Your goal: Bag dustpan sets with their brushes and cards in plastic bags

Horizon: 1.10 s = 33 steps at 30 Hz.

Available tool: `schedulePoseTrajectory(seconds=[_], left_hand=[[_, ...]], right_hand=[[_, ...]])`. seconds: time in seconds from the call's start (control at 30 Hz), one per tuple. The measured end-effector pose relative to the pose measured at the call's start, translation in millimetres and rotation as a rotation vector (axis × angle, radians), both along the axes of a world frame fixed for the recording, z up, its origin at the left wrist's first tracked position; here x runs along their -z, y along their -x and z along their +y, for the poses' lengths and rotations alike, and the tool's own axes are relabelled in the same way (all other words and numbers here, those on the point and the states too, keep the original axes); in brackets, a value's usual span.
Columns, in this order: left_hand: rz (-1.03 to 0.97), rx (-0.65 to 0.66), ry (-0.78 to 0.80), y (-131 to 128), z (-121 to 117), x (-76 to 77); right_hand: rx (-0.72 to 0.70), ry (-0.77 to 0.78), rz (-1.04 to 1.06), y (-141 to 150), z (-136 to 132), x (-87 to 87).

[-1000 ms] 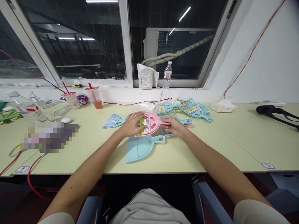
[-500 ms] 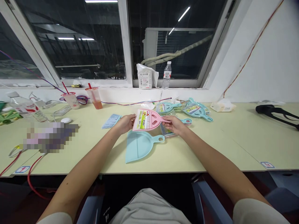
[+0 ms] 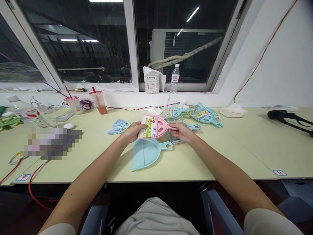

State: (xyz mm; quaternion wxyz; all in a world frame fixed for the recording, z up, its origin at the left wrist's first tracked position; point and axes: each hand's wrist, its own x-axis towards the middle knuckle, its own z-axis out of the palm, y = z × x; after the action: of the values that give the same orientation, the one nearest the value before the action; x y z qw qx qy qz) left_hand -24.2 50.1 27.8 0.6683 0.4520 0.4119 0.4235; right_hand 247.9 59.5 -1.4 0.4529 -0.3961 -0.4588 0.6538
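Observation:
Between my two hands is a pink dustpan and brush set [image 3: 160, 127] with a printed label, its handle pointing right. My left hand [image 3: 134, 131] grips its wide end, the thumb lying over the label. At the handle, my right hand [image 3: 182, 131] is closed round the pink plastic. Just below the set, a light blue dustpan [image 3: 146, 155] lies on the table, its upper edge partly covered. A light blue brush [image 3: 117, 126] rests to the left, beyond my left hand, which hides part of its handle.
Packaged blue dustpan sets [image 3: 206, 115] lie toward the back right, with another one [image 3: 176, 112] behind my right hand. Two drink cups [image 3: 98, 102] with red straws stand at the back left. A water bottle [image 3: 174, 80] and a white package [image 3: 153, 81] are on the sill.
My left hand has shifted its hold, bringing the thumb onto the label. The pink set has tilted slightly, and more of the blue brush's handle shows.

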Motion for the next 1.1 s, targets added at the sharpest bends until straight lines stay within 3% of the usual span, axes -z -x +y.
schedulePoseTrajectory(seconds=[0.2, 0.43, 0.73, 0.83, 0.97, 1.1], left_hand=[[-0.021, -0.005, 0.010, -0.3, 5.8, 5.5], [-0.133, -0.125, 0.131, 2.7, 13.8, 6.0], [-0.119, -0.176, 0.055, 9.0, 20.6, 9.7], [-0.104, -0.274, 0.008, 16.4, 29.6, 9.9], [-0.111, -0.513, -0.017, 34.2, 47.2, 6.7], [-0.135, -0.719, -0.058, 52.9, 61.8, 3.6]], right_hand=[[0.009, 0.011, -0.027, 1.4, -1.7, -1.2], [-0.007, -0.003, -0.030, 1.8, -2.9, -3.1], [-0.002, -0.003, -0.023, 5.5, -5.9, -7.9], [0.106, -0.043, -0.086, 4.2, -3.3, -9.3], [0.314, -0.202, -0.195, -2.4, 3.5, -7.8], [0.390, -0.358, -0.362, -7.6, 15.3, -2.5]])
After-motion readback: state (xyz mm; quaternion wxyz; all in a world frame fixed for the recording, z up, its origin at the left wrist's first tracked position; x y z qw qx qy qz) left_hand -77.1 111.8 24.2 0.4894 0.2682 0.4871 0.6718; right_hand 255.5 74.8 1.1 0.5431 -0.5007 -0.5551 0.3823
